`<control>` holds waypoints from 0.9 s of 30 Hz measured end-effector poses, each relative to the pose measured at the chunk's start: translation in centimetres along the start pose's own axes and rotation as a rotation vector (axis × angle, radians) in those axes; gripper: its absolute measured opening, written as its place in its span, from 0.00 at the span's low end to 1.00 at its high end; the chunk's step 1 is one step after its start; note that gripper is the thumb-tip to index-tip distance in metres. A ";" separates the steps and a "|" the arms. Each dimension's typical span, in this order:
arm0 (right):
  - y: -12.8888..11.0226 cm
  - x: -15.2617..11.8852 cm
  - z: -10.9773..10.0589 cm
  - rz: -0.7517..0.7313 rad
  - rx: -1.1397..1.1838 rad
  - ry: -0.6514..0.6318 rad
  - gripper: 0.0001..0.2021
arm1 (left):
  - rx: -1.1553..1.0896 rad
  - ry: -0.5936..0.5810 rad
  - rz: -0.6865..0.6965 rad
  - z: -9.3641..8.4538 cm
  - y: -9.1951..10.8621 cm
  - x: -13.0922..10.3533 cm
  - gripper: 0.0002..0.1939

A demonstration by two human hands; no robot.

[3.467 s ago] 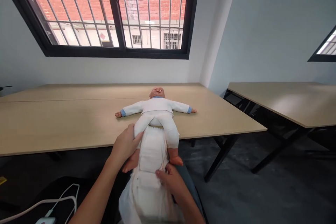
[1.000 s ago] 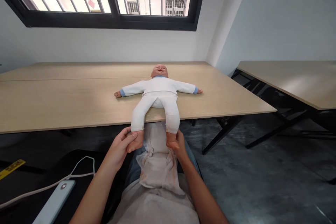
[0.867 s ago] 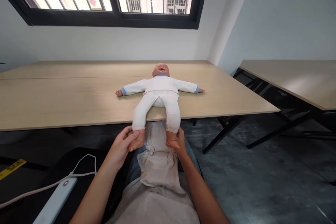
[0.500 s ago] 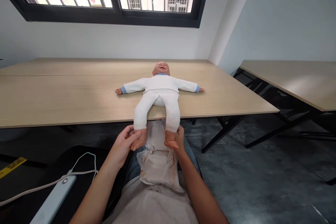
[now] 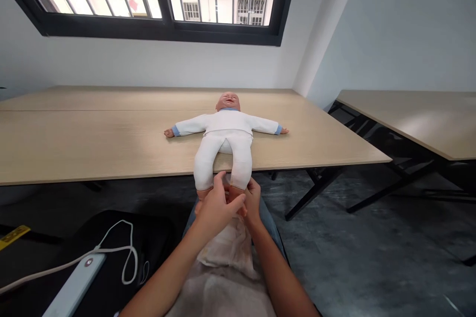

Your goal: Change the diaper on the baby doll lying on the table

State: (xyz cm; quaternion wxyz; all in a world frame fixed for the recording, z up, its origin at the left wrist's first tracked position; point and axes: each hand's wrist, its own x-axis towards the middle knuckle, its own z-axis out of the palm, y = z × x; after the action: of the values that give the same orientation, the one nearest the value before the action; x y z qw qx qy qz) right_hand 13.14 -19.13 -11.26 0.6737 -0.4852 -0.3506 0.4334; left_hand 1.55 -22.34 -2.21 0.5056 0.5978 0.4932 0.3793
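Observation:
A baby doll (image 5: 227, 121) in a white top with blue cuffs and white trousers lies on its back on the table (image 5: 92, 143). Its arms are spread and its lower legs hang over the front edge. My left hand (image 5: 217, 208) crosses in front of the feet, its thumb and fingers closing about the foot on the right; the other foot is partly hidden behind it. On the outer side of that right-hand foot, my right hand (image 5: 253, 200) grips the ankle. Beneath the feet, a pale diaper (image 5: 228, 247) lies on my lap, partly covered by my left hand.
A white power bank or power strip (image 5: 80, 282) with a looped cable (image 5: 131, 257) lies on a black surface at lower left. Another table (image 5: 420, 114) stands to the right. A barred window (image 5: 167, 27) is set in the wall beyond the table.
My left hand has let go of the left-hand foot and moved right to the other foot. The doll's legs have come closer together. My right hand stays at its foot.

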 end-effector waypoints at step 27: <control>7.7 2.8 -11.0 0.039 -0.702 0.346 0.17 | 0.972 -0.417 -0.011 -0.2 -6.8 -3.0 0.13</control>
State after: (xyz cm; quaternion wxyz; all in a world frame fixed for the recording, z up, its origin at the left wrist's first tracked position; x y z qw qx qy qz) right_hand 22.10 -19.24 -21.57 0.5075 -0.7586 -0.3495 0.2117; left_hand -0.73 -25.20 -8.72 0.2596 0.8233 0.5043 -0.0228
